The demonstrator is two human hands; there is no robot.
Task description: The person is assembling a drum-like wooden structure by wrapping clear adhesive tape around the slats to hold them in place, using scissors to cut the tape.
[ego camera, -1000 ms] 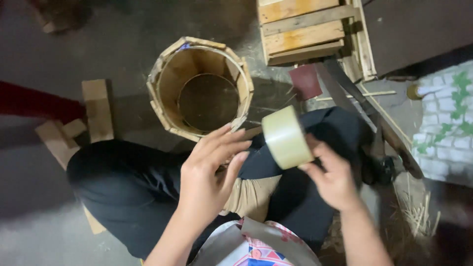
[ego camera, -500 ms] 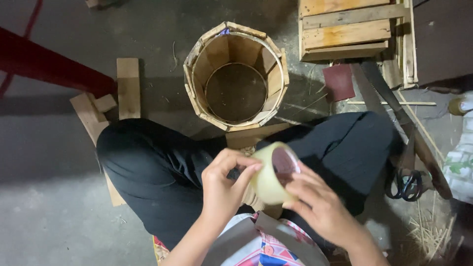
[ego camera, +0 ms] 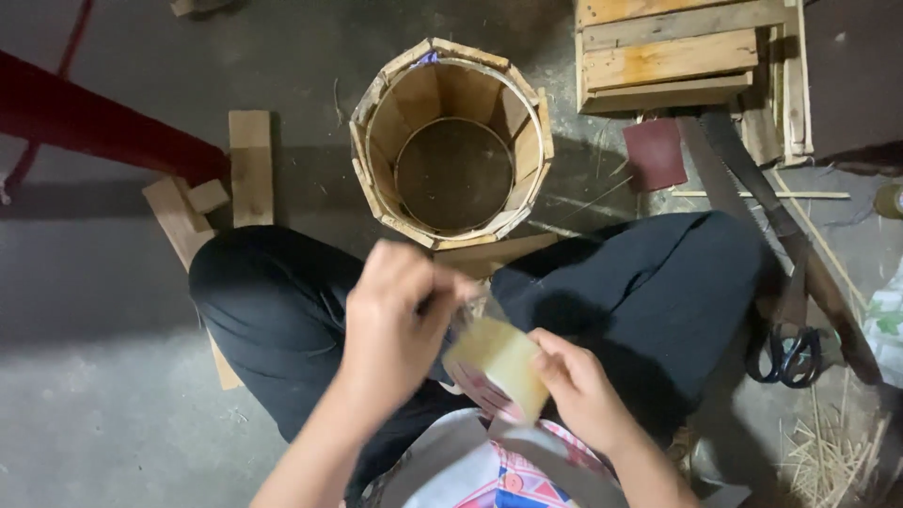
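Your hands work a tape roll [ego camera: 496, 367] over your lap.
Right hand [ego camera: 581, 390] grips the roll; left hand [ego camera: 395, 329] pinches its end. Barrel [ego camera: 451, 141], planks [ego camera: 251, 165] and scissors [ego camera: 785, 356] lie on the grey concrete floor [ego camera: 103, 376].

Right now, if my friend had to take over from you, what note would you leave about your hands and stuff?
Left hand: pinching the loose end of the tape, pulling it off the roll.
Right hand: gripping the tape roll over the lap.
Wooden bucket: upright on the floor ahead of the knees, open, no tape visible on it.
Scissors: on the floor to the right.
Done: tape end lifted. Left: no strip cut yet.
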